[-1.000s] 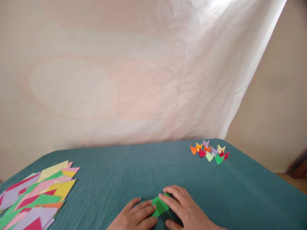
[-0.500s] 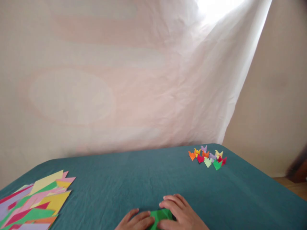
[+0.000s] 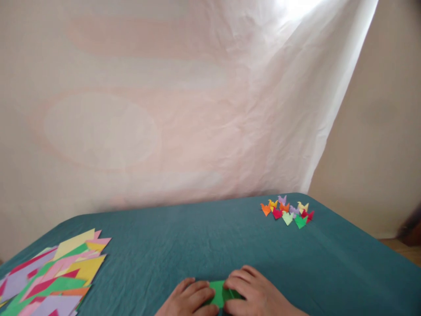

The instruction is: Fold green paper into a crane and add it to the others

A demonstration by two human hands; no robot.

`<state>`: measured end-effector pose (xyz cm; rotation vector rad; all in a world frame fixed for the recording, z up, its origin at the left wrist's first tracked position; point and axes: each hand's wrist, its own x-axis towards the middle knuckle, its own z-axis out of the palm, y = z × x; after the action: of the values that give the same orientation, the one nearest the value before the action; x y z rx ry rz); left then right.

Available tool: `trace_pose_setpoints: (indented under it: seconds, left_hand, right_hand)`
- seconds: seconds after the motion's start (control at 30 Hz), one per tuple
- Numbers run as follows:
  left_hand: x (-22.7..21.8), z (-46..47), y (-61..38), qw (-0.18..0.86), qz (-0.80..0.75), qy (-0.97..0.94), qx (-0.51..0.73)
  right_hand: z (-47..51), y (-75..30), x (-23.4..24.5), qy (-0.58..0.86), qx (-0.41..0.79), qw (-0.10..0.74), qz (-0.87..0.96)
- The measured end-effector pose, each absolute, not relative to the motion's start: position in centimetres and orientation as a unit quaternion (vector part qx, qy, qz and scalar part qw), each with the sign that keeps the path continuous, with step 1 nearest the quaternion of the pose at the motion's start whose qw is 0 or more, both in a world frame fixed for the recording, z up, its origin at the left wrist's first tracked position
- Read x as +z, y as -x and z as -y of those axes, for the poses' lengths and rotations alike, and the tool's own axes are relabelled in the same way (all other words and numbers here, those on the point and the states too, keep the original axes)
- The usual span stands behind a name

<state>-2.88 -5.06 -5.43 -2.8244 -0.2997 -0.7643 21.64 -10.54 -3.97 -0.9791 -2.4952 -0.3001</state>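
A piece of green folded paper [image 3: 217,294] lies at the table's near edge between my two hands. From the left side, the bent fingers and thumb of my left hand [image 3: 192,299] grip its edge. Opposite, my right hand [image 3: 255,293] has its thumb and fingers closed round the paper's right part, where a darker fold shows. My fingers hide both sides of the sheet, so its full shape cannot be made out.
A spread pile of coloured paper sheets [image 3: 62,276] covers the left of the dark green table [image 3: 158,245]. Several small folded paper birds [image 3: 287,218] stand in a group at the far right. A pale cloth [image 3: 197,131] hangs behind the table.
The camera view has shifted slightly, moving the birds and sheets a little to the right in the picture. My right fingers have moved onto the green paper's right part, and its visible face looks flatter.
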Motion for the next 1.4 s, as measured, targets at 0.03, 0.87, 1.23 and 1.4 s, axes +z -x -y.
trace_pose_setpoints:
  seconds: [0.03,0.87,1.23,1.4]
  left_hand:
    - [-5.2,5.1,2.9,0.093,0.098,0.955,-0.264]
    - [-0.4,6.6,4.0,-0.041,0.241,0.942,-0.228]
    - [-1.9,7.4,2.9,-0.040,0.240,0.947,-0.209]
    - [-1.5,7.6,2.6,-0.057,0.248,0.945,-0.207]
  right_hand:
    - [10.6,-21.8,-3.8,0.356,-0.095,0.218,0.904]
    - [11.5,-23.5,-1.9,0.493,0.203,0.355,0.768]
    - [11.9,-21.7,-2.7,0.483,0.213,0.295,0.797]
    - [11.5,-21.6,-3.6,0.494,0.199,0.265,0.804]
